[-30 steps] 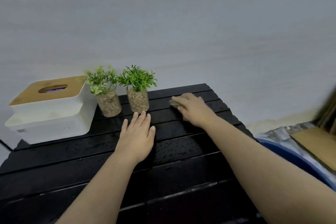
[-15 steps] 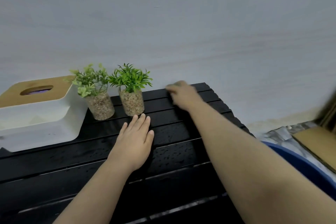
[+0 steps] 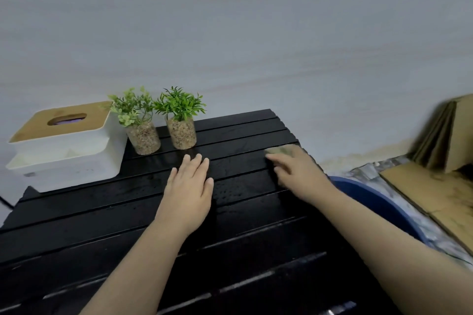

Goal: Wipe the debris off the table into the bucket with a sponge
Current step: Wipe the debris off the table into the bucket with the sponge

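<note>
The black slatted table point(image 3: 102, 212) is wet and shiny, and I cannot make out any debris on it. My right hand point(image 3: 299, 174) holds a greenish sponge point(image 3: 280, 149) down on the slats near the table's right edge; only the sponge's far end shows past the fingers. My left hand point(image 3: 190, 186) lies flat on the middle of the table, fingers straight. Just beyond the right edge, lower down, is the blue bucket point(image 3: 378, 202), partly hidden by my right forearm.
A white tissue box with a wooden lid point(image 3: 66, 146) stands at the back left. Two small potted plants point(image 3: 143, 123) point(image 3: 180, 120) in pebble-filled jars stand beside it. Flattened cardboard point(image 3: 435, 186) lies on the floor at the right, against the wall.
My right hand has slid the sponge from the table's far middle toward the right edge near the bucket. My left hand stays flat in place.
</note>
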The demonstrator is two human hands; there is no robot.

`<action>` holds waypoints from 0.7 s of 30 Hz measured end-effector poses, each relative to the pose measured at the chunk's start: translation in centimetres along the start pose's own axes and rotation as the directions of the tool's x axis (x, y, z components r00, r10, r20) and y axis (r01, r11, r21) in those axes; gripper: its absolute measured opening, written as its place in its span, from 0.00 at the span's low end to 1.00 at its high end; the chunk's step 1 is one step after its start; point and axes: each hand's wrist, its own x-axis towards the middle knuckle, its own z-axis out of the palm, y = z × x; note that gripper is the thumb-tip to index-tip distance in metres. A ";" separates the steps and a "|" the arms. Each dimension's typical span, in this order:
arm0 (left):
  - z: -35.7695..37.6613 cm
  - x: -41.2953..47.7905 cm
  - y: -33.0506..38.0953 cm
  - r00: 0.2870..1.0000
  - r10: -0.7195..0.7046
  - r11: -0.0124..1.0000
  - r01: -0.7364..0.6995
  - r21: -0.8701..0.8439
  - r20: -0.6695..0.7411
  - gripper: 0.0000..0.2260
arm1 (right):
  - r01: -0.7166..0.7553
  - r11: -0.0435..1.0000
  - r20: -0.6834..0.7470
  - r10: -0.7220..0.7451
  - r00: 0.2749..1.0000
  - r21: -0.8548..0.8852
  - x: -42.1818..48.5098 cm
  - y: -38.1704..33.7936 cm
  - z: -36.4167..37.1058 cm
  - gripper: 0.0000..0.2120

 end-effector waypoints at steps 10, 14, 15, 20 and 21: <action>-1.5 -12.4 1.2 0.974 -0.221 0.975 0.218 0.048 0.047 0.23 | 0.261 0.965 0.115 -0.259 0.959 -0.008 -9.6 -10.5 4.3 0.22; -3.0 -16.3 0.2 0.974 -0.221 0.975 0.219 0.044 0.054 0.23 | 0.057 0.998 0.049 -0.057 0.997 0.002 -10.7 -5.7 -0.4 0.20; -3.5 -17.2 -0.5 0.972 -0.229 0.973 0.227 0.042 0.047 0.23 | -0.075 0.997 0.009 0.076 0.997 -0.027 -10.6 -3.6 -1.9 0.20; -5.7 -19.9 -6.3 0.950 -0.311 0.950 0.310 0.038 0.022 0.23 | -0.433 0.893 -0.156 0.414 0.897 -0.125 -10.5 -3.6 -2.6 0.16; -6.1 -20.2 -7.4 0.944 -0.328 0.944 0.327 0.045 0.021 0.23 | -0.383 0.911 -0.155 0.361 0.920 -0.154 -10.2 -5.6 -1.0 0.16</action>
